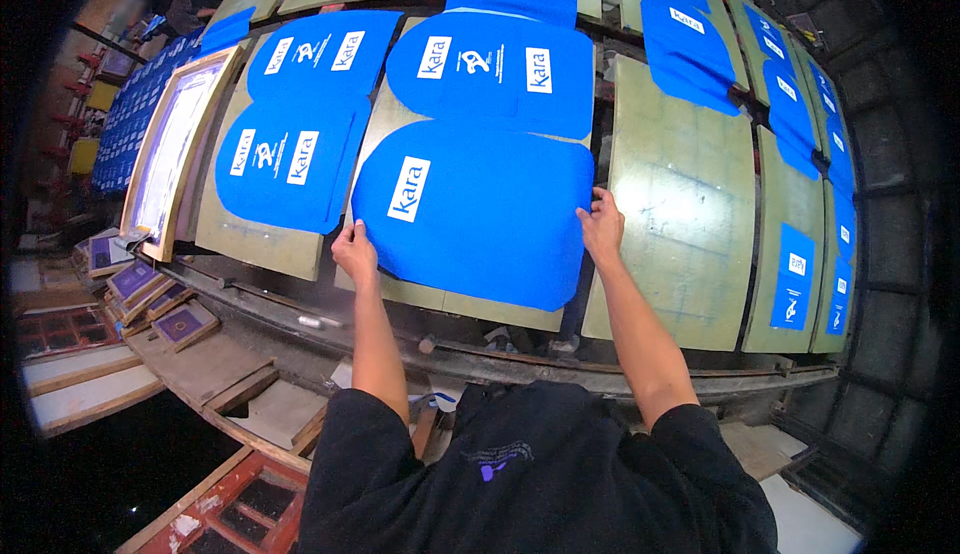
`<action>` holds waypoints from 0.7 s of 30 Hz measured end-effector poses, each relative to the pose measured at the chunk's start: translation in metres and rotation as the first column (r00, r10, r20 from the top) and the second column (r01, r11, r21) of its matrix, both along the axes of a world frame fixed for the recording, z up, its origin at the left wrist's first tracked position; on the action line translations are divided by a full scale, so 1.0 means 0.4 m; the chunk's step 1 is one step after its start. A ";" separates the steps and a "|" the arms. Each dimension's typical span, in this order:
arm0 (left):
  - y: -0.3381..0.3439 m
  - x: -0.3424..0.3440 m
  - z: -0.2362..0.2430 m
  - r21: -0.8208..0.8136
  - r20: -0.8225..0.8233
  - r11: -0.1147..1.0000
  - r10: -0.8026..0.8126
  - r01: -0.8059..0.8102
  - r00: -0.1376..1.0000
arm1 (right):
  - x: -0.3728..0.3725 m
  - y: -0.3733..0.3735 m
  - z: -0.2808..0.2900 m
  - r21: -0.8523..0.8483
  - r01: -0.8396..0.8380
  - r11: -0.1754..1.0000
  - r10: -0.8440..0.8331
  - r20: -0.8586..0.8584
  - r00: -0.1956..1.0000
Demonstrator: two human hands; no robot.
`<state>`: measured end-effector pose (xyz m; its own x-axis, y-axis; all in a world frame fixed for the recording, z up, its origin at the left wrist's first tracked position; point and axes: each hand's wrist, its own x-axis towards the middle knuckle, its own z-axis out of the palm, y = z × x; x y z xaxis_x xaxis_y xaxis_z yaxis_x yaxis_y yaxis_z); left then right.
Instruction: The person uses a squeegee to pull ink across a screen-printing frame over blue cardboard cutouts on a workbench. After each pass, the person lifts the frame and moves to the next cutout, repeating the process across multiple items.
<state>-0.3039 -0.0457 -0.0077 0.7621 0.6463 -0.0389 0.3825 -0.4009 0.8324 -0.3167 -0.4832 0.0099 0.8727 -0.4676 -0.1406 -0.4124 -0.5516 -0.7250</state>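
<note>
A blue fabric piece [480, 219] with one rounded end and a single white printed label lies on a greenish board [500, 307] right in front of me. My left hand [356, 252] pinches its near left edge between thumb and fingers. At the opposite side, my right hand [602, 224] is closed on the right edge. Touching it on the far side is another blue piece [490, 69], which carries two white labels and a small white emblem between them.
More printed blue pieces [285, 159] lie on boards to the left and right. A wood-framed printing screen [175, 154] leans at the left. Small framed purple panels [185, 324] sit lower left. A metal rail [480, 359] runs along the near side. Dark gaps separate the boards.
</note>
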 end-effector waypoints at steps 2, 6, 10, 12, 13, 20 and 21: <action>0.027 0.001 -0.008 0.134 -0.013 0.990 0.051 -0.049 0.999 | 0.005 0.013 0.003 0.037 -0.023 0.999 0.022 0.018 1.000; 0.045 -0.021 0.026 0.247 -0.028 0.964 0.106 -0.096 0.994 | -0.041 -0.012 0.039 0.095 0.026 0.995 -0.040 0.154 0.987; -0.035 -0.055 0.099 0.065 0.162 0.998 0.006 -0.017 0.987 | -0.176 -0.188 0.096 0.198 0.133 0.971 -0.191 0.313 0.930; -0.142 -0.080 0.124 0.021 0.189 0.995 -0.101 0.099 0.977 | -0.285 -0.370 0.135 0.203 0.279 0.939 -0.335 0.340 0.879; -0.190 -0.122 0.137 0.083 0.190 0.994 -0.090 0.076 0.978 | -0.335 -0.453 0.146 0.182 0.326 0.928 -0.371 0.342 0.863; -0.610 -0.346 0.173 0.021 0.156 0.993 -0.118 0.116 0.981 | -0.679 -1.215 0.162 0.048 0.710 0.703 -0.655 0.433 0.619; -0.674 -0.370 0.178 0.064 0.091 0.993 -0.108 0.102 0.990 | -0.726 -1.339 0.166 0.002 0.765 0.644 -0.707 0.382 0.594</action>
